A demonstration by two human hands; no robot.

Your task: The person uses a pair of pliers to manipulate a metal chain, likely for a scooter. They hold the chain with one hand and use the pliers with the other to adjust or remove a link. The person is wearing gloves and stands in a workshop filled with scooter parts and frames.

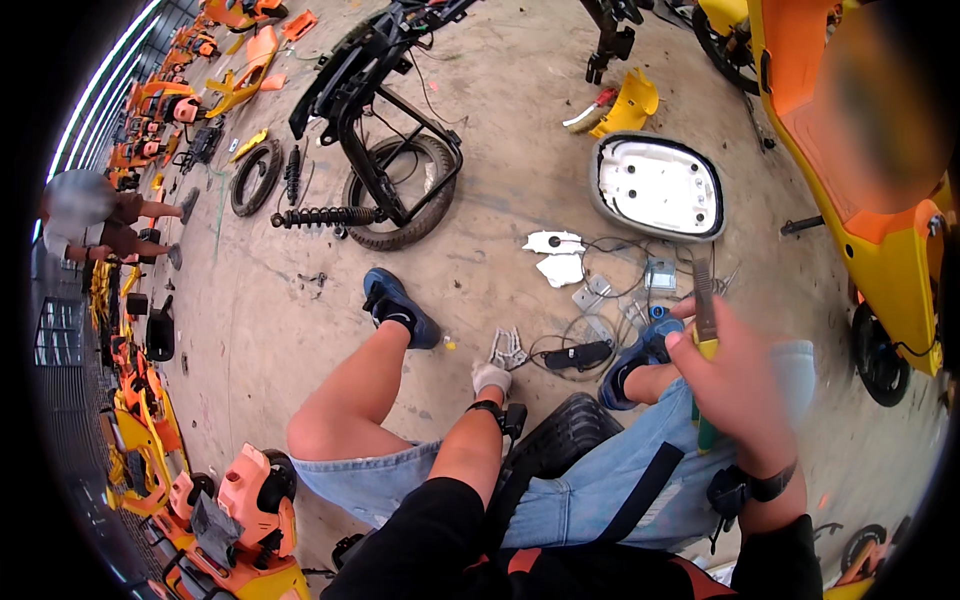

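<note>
My right hand [735, 375], bare and closed, grips a hand tool with a flat grey metal blade [706, 305] and a yellow-green handle [706, 436]. The blade points up, away from me, above my right shoe. My left hand [490, 378], in a pale glove, reaches down between my legs. Its fingers close at the near end of a pale grey slatted piece [509, 347], whose kind I cannot make out. Right of it lies a black oblong part [578, 356] with cables. Beyond are white plates [559, 268] and metal brackets [592, 292].
An upturned seat-like shell [660, 187] lies ahead. A black scooter frame [350, 120] with a shock absorber stands over a tyre [437, 205]. On the right is a yellow-orange scooter body [880, 270]. Another person [120, 215] is at far left, near rows of scooters.
</note>
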